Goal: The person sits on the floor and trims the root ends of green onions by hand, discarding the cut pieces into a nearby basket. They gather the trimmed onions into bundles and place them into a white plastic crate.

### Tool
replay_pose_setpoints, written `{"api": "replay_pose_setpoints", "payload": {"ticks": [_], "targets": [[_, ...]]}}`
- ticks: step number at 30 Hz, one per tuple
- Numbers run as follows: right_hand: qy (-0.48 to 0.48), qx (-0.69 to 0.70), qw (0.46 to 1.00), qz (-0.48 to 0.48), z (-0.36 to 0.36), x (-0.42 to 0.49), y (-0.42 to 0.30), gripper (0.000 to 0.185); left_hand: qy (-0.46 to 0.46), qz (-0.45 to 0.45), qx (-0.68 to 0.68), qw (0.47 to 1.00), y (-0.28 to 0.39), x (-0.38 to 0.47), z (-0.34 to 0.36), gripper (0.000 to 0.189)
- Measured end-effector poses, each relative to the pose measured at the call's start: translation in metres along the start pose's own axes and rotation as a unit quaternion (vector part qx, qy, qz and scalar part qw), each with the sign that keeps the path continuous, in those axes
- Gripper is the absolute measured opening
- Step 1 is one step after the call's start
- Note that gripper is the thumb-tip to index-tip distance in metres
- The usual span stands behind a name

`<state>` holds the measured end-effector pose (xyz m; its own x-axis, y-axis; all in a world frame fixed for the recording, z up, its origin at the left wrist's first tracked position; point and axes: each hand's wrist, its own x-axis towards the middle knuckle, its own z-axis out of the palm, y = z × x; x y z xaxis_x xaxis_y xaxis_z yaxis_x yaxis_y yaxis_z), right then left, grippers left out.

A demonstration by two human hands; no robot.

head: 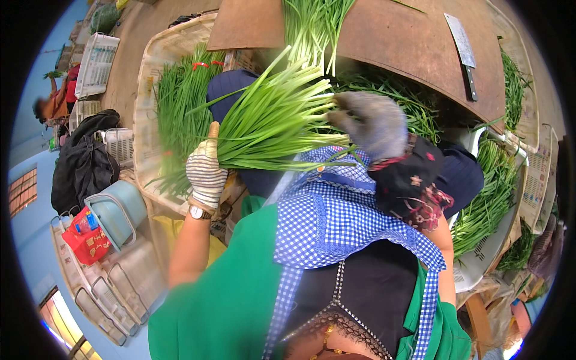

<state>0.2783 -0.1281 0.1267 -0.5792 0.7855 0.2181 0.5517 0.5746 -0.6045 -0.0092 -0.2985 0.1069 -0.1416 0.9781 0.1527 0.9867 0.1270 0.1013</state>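
Note:
My left hand (207, 171), in a striped knit glove, grips a loose bunch of green garlic chives (270, 121) from beneath, thumb up along the leaves. The pale stem ends point right. At those ends is my right hand (371, 121), in a greyish glove and blurred; whether it pinches any stems I cannot tell. A second lot of chives (315, 31) lies across the brown board (396, 49) just beyond. On the board's right part rests a cleaver (461, 49) with a black handle. Trimmed leaves (405, 108) lie heaped below the board's near edge.
A plastic crate (146, 112) at the left holds chive bundles (189, 90) with red ties. More chives (488, 193) fill a white crate (470, 270) at the right. At far left are a black jacket (85, 166), a light blue basket (121, 211) and another person (56, 103).

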Motion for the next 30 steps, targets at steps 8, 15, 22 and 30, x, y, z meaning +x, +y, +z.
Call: {"api": "replay_pose_setpoints", "payload": {"ticks": [8,15,22,30], "targets": [[-0.304,0.105,0.936,0.142,0.039,0.009,-0.012,0.028,0.022,0.040,0.023,0.999,0.002,0.007,-0.001,0.072],[-0.246,0.199,0.926,0.204,0.034,-0.017,0.012,0.018,0.033,0.017,0.002,0.999,-0.004,0.001,0.009,0.072],[-0.295,0.320,0.864,0.252,0.022,-0.006,0.004,0.042,0.026,0.028,0.016,0.999,-0.001,0.006,0.008,0.068],[-0.244,0.282,0.881,0.292,0.042,0.006,-0.014,0.027,0.032,0.003,-0.028,0.999,0.002,-0.003,0.011,0.065]]}}
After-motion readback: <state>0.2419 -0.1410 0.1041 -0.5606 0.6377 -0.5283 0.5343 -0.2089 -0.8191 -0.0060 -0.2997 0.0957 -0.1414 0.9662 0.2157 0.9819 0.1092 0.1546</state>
